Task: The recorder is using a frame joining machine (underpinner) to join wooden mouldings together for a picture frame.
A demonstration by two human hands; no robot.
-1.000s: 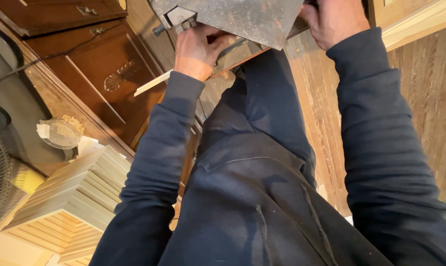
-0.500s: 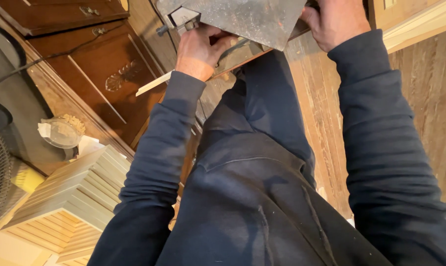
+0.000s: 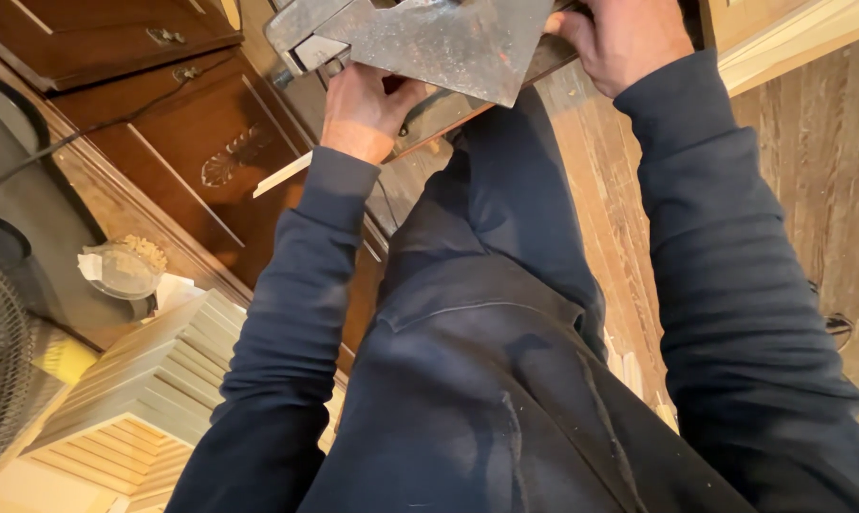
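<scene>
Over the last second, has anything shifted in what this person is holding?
Almost nothing. The left hand has stayed under the grey metal tool, and the right hand still grips its far end; neither took hold nor let go. The view only drifted slightly. The dark wooden cabinet, the stack of pale mouldings and the plank floor look as before.

warm, even daylight fills the frame, brightest on the wood floor (image 3: pixel 828 142) right of the grip. the grey metal tool (image 3: pixel 439 43) shows a dull sheen without glare. the dark clothing below the grip is underexposed, folds barely readable. the dark cabinet (image 3: pixel 192 142) left of the grip reflects softly. edges bend slightly; focus is sharp overall.
</scene>
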